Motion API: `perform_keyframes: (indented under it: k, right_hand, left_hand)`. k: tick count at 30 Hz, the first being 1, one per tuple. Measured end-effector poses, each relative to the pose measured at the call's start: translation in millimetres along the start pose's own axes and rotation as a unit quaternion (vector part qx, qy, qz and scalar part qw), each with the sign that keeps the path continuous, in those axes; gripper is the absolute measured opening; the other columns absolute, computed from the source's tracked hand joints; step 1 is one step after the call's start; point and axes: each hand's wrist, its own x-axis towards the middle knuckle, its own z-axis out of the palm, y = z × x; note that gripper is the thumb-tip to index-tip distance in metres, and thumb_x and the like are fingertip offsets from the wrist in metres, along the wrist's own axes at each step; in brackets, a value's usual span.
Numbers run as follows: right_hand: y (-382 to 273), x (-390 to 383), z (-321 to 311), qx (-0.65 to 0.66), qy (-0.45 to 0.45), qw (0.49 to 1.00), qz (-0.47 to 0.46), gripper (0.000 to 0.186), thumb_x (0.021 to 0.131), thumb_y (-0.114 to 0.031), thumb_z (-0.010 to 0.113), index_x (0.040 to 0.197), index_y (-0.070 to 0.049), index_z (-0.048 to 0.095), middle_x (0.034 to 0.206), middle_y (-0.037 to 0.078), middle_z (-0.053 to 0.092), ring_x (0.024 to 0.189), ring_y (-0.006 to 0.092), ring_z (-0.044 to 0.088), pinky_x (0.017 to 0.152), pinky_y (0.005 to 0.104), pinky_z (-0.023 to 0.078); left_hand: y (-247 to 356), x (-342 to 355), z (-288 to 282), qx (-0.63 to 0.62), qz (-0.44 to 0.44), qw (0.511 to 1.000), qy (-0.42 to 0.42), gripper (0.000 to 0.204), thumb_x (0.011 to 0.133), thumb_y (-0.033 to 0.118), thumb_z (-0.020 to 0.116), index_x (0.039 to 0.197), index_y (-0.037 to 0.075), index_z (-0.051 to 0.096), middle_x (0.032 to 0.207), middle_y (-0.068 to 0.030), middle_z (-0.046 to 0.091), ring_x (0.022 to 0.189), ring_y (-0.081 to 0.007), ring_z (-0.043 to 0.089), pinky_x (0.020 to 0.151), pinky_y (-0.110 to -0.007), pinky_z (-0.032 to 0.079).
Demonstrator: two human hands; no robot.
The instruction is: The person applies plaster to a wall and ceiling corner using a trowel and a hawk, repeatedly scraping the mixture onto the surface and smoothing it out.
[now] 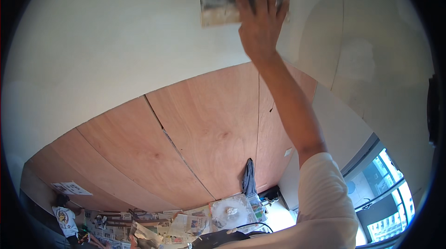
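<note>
My right hand (pixel 261 21) is raised high against the pale wall surface (pixel 139 30). Its fingers are spread over a flat rectangular board (pixel 216 0), smeared grey and black with a tan lower edge, and hold it against that surface. Something dark shows between the fingers, but I cannot make out whether it is a handle. The right arm reaches up from the lower right in a white short sleeve (pixel 325 188). My left hand is out of sight.
Wood panels (pixel 200 123) line the wall below. Newspaper (pixel 190 223) covers the floor, with a whitish, powdery sheet (pixel 230 212) on it. A dark garment (pixel 249 179) hangs on the panels. Another person (pixel 67 219) is at lower left; a window (pixel 385 207) is at lower right.
</note>
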Motion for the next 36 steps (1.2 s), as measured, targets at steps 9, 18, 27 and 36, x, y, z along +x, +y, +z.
perform_keyframes:
  k: [9,18,27,36]
  right_hand:
    - [-5.3,-72.1,15.9,0.006,-0.146,0.989,-0.016,0.077,0.083,0.001,0.060,0.150,-0.035,0.046,0.159,0.010,0.038,0.137,0.0438,0.043,0.093,0.0772,0.034]
    - [-38.4,-182.9,-42.7,0.057,-0.297,0.953,0.023,0.081,0.081,0.002,0.061,0.152,-0.034,0.044,0.160,0.012,0.035,0.140,0.0444,0.040,0.095,0.0780,0.033]
    - [-50.8,-203.9,-64.4,0.061,-0.320,0.945,0.034,0.082,0.081,0.000,0.063,0.153,-0.032,0.042,0.158,0.013,0.039,0.138,0.0442,0.042,0.092,0.0759,0.034]
    - [-102.6,-204.5,-178.8,0.443,-0.330,0.740,0.384,0.056,0.084,0.010,0.059,0.139,-0.003,0.056,0.134,0.016,0.061,0.122,0.0275,0.060,0.100,0.0362,0.048]
  left_hand:
    - [5.2,-14.7,27.8,-0.093,-0.081,0.961,0.246,0.048,0.106,0.030,0.050,0.150,0.011,0.045,0.055,0.0032,0.038,0.050,-0.0099,0.033,0.075,-0.041,0.054]
    - [-0.8,-12.6,7.8,0.101,-0.058,0.965,0.234,0.047,0.107,0.031,0.049,0.149,0.011,0.047,0.055,0.0047,0.036,0.049,-0.0098,0.031,0.072,-0.035,0.051]
    - [1.4,-3.1,-9.6,-0.142,-0.081,0.981,0.104,0.036,0.105,0.026,0.051,0.136,0.008,0.057,0.057,0.0042,0.030,0.052,-0.0111,0.028,0.070,-0.032,0.047]
    - [-2.7,1.3,67.1,-0.116,-0.085,0.980,0.140,0.034,0.104,0.029,0.052,0.129,0.007,0.061,0.129,-0.0073,0.067,0.115,-0.0249,0.064,0.102,-0.043,0.051]
